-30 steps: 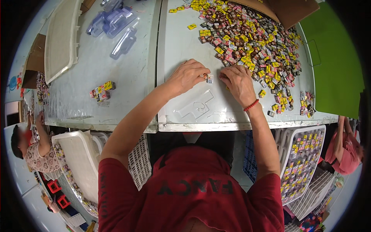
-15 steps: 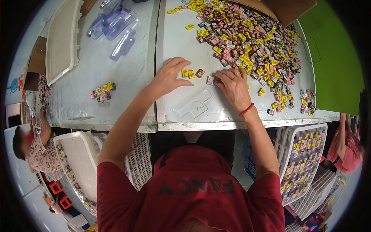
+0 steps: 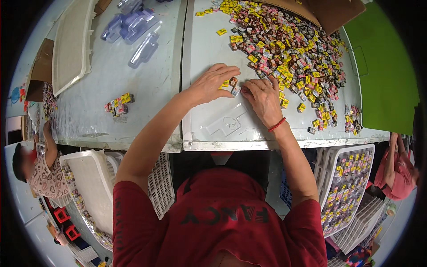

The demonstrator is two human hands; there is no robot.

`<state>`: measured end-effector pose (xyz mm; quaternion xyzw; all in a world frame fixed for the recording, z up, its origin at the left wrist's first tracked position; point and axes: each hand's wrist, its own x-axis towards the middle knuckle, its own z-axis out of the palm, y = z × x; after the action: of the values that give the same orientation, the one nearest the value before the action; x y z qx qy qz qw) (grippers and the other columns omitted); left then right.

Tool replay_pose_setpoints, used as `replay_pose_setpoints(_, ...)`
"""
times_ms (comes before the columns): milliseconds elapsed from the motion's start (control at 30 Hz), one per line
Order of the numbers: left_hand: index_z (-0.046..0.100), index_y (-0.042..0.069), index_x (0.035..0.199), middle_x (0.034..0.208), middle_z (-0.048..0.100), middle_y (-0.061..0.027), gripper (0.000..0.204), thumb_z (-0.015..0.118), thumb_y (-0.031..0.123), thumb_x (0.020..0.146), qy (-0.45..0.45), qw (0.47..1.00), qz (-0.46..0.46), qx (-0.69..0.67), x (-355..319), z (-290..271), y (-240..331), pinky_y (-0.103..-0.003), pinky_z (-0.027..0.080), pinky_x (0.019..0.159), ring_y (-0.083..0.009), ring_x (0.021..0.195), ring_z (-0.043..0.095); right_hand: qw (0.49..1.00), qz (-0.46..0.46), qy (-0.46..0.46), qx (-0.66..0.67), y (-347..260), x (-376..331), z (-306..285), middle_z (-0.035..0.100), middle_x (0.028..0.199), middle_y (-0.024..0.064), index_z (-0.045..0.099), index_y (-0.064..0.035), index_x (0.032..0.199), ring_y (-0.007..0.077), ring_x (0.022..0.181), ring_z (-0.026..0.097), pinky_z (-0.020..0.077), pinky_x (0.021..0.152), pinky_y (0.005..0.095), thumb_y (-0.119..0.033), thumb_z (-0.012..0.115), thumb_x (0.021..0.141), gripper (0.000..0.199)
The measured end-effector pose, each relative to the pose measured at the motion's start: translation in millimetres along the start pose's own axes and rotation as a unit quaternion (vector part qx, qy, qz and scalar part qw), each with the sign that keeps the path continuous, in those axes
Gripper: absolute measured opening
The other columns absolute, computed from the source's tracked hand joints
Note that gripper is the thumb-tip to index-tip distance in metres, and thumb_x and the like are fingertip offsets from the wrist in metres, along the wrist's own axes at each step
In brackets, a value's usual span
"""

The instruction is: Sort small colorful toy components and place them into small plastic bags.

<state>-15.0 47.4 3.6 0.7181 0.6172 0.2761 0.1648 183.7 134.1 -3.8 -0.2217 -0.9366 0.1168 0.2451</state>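
My left hand (image 3: 212, 84) curves its thumb and fingers around a small cluster of candy-sized boxes on the white table. In that cluster are yellow boxes (image 3: 225, 83), a brown box (image 3: 233, 81) and a white box (image 3: 235, 91). My right hand (image 3: 263, 95), with a red bead bracelet at the wrist, has its fingertips drawn together just right of the white box. Whether they pinch anything is hidden. Below the hands lies a clear plastic tray (image 3: 224, 124) with stepped edges.
A large heap of small coloured boxes (image 3: 289, 53) covers the far right, under a cardboard box (image 3: 342, 13). Leftward lie a grouped block of boxes (image 3: 119, 105) and clear blister trays (image 3: 133, 26). A filled crate (image 3: 347, 191) stands below right. Co-workers are at both sides.
My left hand has moved right and closed in around the small boxes. The white box now sits against the brown one. My right hand has shifted slightly left.
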Motion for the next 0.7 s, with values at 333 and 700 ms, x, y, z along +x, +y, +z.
replay_pose_setpoints(333,0.061,0.005,0.113,0.110,0.061,-0.0098,0.042,0.073,0.017,0.075,0.070,0.997,0.002,-0.029,-5,14,3,-0.037,0.044,0.091,-0.0287,0.106,0.053,1.000,0.010,0.014,0.015,0,-2,-1,0.066,0.100,0.0020,0.066,-0.0109,0.099,0.0204,0.095,0.059,0.0318,0.100,0.0464,-0.016,0.070,0.078,0.022)
replay_pose_setpoints(700,0.060,0.002,0.113,0.113,0.061,-0.0121,0.047,0.077,0.016,0.071,0.142,0.990,-0.017,0.008,-37,-6,-4,-0.038,0.046,0.090,-0.0314,0.104,0.055,0.993,0.076,0.073,-0.051,17,-2,-20,0.065,0.098,0.0050,0.066,-0.0096,0.100,0.0245,0.095,0.056,0.0355,0.093,0.0436,-0.014,0.073,0.074,0.028)
